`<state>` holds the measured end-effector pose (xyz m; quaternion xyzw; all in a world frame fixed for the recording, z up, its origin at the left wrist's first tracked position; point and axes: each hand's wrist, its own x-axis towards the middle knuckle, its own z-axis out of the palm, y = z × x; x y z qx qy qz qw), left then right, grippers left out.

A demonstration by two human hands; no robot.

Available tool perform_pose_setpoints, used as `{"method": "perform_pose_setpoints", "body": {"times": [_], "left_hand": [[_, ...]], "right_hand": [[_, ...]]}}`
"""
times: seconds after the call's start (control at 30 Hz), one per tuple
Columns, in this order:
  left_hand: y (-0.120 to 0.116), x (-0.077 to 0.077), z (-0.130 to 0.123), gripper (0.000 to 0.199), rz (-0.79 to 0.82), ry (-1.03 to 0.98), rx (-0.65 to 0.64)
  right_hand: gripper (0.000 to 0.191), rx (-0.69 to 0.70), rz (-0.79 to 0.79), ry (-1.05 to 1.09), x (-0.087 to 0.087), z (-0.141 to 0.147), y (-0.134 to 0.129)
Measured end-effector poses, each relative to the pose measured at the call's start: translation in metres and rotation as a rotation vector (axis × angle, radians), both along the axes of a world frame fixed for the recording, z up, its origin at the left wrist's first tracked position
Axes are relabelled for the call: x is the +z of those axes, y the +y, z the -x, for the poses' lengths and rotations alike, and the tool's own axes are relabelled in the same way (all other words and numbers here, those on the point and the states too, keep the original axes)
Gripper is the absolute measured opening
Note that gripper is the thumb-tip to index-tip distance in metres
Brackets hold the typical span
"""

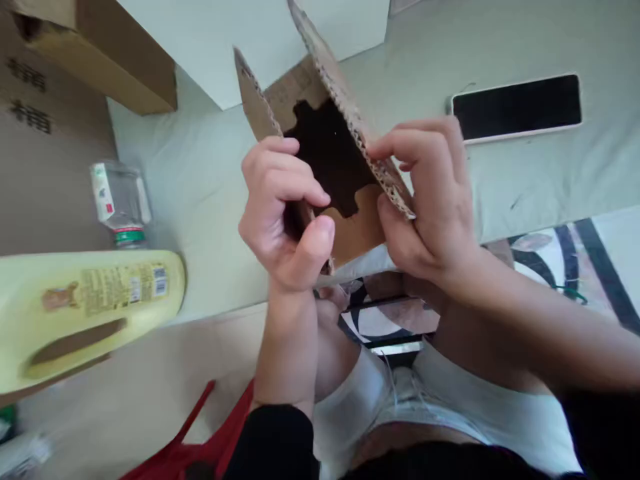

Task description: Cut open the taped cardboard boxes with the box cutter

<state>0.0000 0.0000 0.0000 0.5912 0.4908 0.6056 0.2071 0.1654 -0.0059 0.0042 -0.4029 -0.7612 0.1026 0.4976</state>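
Between my hands is a small brown cardboard box [359, 230], its near end open and its dark inside showing. Two flaps stand out from its sides, with corrugated cut edges. My left hand [287, 207] is closed around the left flap, thumb and fingers curled over its edge. On the right flap, my right hand [425, 193] pinches the edge, with fingertips on the outer face and the thumb near the lower corner. Past the box's far side, a white surface [215, 40] is partly covered by the flaps.
A smartphone [517, 108] with a dark screen lies on the pale cloth at right. At left are a large yellow jug [107, 293], a clear bottle with a green cap [120, 200] and larger cardboard boxes [115, 60]. Something red [200, 440] lies low at left.
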Motion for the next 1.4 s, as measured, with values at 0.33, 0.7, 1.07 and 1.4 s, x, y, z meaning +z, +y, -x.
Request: {"method": "perform_pose_setpoints", "body": {"times": [0.33,0.7,1.07,1.4], "left_hand": [[0.001,0.005,-0.003,0.041,-0.099,-0.019,-0.027],[-0.001,0.013,-0.008,0.034,-0.152,0.022,-0.06],[-0.007,-0.006,0.002,0.04,0.096,-0.043,0.051],[0.0,0.006,-0.004,0.042,-0.085,0.01,-0.022]], "right_hand": [[0.025,-0.01,0.041,0.014,0.0,0.002,-0.002],[0.029,-0.012,0.054,0.014,-0.002,0.002,-0.003],[0.024,-0.025,0.072,0.008,-0.001,0.002,-0.004],[0.016,-0.021,0.063,0.019,0.001,0.003,-0.005]]}}
